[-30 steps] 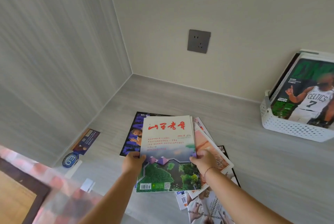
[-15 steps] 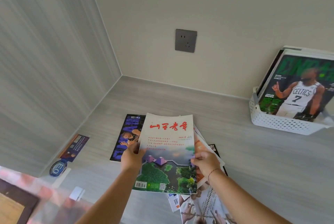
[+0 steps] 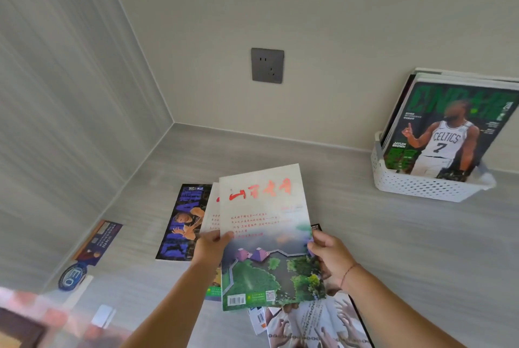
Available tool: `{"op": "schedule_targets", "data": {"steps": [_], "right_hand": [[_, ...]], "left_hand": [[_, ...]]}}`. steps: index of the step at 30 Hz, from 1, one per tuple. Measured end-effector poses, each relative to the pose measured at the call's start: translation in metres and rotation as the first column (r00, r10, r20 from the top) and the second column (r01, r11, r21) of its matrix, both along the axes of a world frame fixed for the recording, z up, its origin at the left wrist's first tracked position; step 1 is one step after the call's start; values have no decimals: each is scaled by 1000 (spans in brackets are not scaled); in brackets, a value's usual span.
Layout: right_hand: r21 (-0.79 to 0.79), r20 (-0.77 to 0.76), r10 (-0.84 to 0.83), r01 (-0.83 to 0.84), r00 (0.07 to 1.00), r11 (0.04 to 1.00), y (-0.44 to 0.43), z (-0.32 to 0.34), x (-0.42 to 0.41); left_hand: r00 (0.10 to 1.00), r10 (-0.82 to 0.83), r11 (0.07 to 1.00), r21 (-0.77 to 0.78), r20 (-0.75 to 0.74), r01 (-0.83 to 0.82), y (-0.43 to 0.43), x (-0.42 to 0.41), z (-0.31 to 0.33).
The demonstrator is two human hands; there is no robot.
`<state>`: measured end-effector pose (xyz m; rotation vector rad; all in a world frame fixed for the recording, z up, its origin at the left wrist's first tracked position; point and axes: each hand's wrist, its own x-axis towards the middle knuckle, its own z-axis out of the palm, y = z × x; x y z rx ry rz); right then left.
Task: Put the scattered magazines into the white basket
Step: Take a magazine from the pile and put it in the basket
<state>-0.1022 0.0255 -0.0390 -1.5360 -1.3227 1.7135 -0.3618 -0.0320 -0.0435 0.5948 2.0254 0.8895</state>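
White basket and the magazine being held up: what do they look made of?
White basket: looks like moulded plastic, matte, its wall pierced by rows of small holes. Held magazine: paper, probably coated cover, judging by the soft sheen and the slight bend between the left hand and right hand.

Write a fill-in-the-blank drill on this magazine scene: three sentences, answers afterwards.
The left hand and right hand grip a white-and-green paper magazine whose title characters are ___.
The white perforated plastic basket stands to the ___ of that magazine.
The player on the green glossy magazine in the basket wears number ___.
Missing words: red; right; 7.
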Motion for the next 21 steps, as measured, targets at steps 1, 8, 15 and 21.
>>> {"op": "schedule_targets", "data": {"steps": [1, 8, 15, 21], "right_hand": [[7, 3, -26, 26, 1000, 1000, 3, 1, 8], [98, 42, -168, 163, 985, 982, 46, 38, 77], [337, 126, -358, 299, 925, 893, 109, 91, 175], [424, -4, -471, 428, 882, 798, 166, 142, 252]], "left_hand": [[999, -25, 1000, 8, 27, 24, 5, 4, 2], [961, -247, 960, 169, 124, 225, 69, 62, 42], [949, -312, 891, 362, 53, 273, 166, 152, 110], [941, -334, 813, 523, 56, 257, 233, 238, 163]]}}
